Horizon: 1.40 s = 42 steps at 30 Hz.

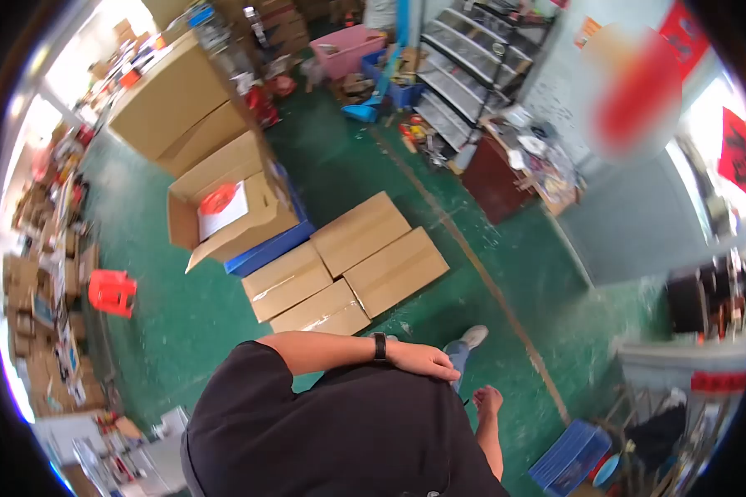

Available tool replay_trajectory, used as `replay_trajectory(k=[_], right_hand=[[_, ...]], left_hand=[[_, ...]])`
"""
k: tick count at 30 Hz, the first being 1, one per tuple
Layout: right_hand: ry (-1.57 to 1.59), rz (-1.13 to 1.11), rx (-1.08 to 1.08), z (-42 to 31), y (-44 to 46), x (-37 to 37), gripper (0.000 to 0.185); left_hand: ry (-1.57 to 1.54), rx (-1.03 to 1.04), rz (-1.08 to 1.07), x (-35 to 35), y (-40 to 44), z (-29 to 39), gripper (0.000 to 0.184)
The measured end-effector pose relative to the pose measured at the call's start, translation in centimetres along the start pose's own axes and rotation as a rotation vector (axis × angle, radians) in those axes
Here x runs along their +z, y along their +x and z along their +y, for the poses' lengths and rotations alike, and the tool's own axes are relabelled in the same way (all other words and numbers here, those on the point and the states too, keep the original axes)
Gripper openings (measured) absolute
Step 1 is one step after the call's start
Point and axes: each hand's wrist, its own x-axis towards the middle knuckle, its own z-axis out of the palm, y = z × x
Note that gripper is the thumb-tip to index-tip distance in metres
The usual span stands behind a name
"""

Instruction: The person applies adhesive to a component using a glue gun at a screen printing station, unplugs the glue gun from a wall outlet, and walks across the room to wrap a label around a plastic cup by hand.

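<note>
My left hand, with a dark watch at its wrist, is held across the front of my dark shirt. Its fingers bend downward, and whatever they may hold is hidden. Lower at my right side is my right hand, its fingers curled in; I cannot make out anything in it. Ahead of my feet, closed cardboard boxes stand close together on the green floor. An open cardboard box beyond them contains a white sheet and something orange-red.
A blue crate edges the open box. The red stool is left, near cluttered shelving. Metal racks, a pink tub and a brown cabinet stand at the back. Another blue crate lies lower right.
</note>
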Motion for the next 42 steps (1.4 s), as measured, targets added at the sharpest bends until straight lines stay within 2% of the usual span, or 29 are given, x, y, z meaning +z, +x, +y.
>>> replay_trajectory(k=[2, 3, 6, 7, 8, 10, 12, 13, 15, 19, 23, 27, 29, 32, 33, 37, 38, 40, 41, 42], right_hand=[[-0.358, -0.081, 0.06, -3.6, 3.7, 2.9, 0.023], [-0.384, -0.102, 0.057, -4.6, 7.1, 3.5, 0.023], [0.208, -0.373, -0.675, -4.1, 18.9, 6.8, 0.023], [0.424, -0.468, -0.91, -6.4, 21.1, 8.0, 0.027], [0.427, -0.505, -0.911, -10.8, 23.9, 8.7, 0.027], [-0.627, -0.408, -0.401, -21.6, 26.0, 7.0, 0.02], [-0.935, -0.717, -0.638, -28.6, 30.5, 5.4, 0.018], [-0.926, -0.737, -0.67, -32.2, 30.9, 6.7, 0.018], [-0.392, -0.285, -0.041, -39.4, 30.9, 6.2, 0.009], [-0.394, -0.208, -0.006, -46.8, 36.2, 7.5, 0.011], [-0.456, -0.126, 0.036, -47.7, 39.3, 9.1, 0.012], [-0.548, -0.252, 0.101, -46.3, 39.2, 14.8, 0.011], [-0.541, -0.323, 0.113, -42.0, 43.0, 17.0, 0.014], [-1.49, -0.798, -0.45, -40.7, 42.3, 21.7, 0.032], [-1.506, -0.794, -0.455, -41.2, 41.2, 23.7, 0.032], [-1.106, -0.417, -0.528, -45.5, 33.8, 33.5, 0.046], [-1.12, -0.404, -0.536, -46.0, 38.5, 36.6, 0.046], [-1.711, -1.01, -0.764, -46.2, 46.7, 40.0, 0.052], [-1.669, -0.969, -0.614, -45.7, 50.2, 39.4, 0.052], [-1.616, -0.929, -0.479, -47.6, 48.4, 43.6, 0.052]], left_hand=[[-0.022, 0.021, 0.101, -2.3, 2.1, 0.5, 0.045], [-0.029, 0.049, 0.145, -3.4, 3.9, 0.9, 0.044], [-0.038, 0.093, 0.226, -6.2, 9.7, 2.4, 0.041], [-0.067, 0.127, 0.274, -7.4, 11.8, 3.4, 0.043], [-0.087, 0.163, 0.329, -9.2, 13.8, 4.8, 0.046], [-0.149, 0.216, 0.412, -10.9, 17.4, 7.7, 0.05], [-0.064, 0.232, 0.428, -12.9, 20.9, 10.4, 0.048], [-0.036, 0.238, 0.452, -14.0, 22.2, 12.0, 0.048], [-0.012, 0.229, 0.474, -15.2, 24.6, 14.6, 0.045], [-0.147, 0.161, 0.567, -18.6, 27.1, 17.4, 0.046], [-0.21, 0.115, 0.598, -21.8, 28.8, 17.5, 0.048], [-0.211, 0.103, 0.633, -25.8, 30.2, 17.2, 0.051], [-0.189, 0.075, 0.629, -28.5, 30.4, 17.1, 0.051], [-0.204, 0.08, 0.636, -32.7, 29.6, 16.4, 0.052], [-0.21, 0.094, 0.642, -34.6, 29.3, 16.1, 0.052], [-0.205, 0.112, 0.701, -44.3, 25.1, 16.0, 0.052], [-0.213, 0.13, 0.698, -47.1, 23.4, 15.7, 0.052], [-0.187, 0.134, 0.781, -52.2, 19.4, 15.6, 0.034], [-0.181, 0.158, 0.849, -53.9, 17.0, 16.0, 0.033], [-0.165, 0.178, 0.924, -55.8, 14.4, 16.8, 0.032]])
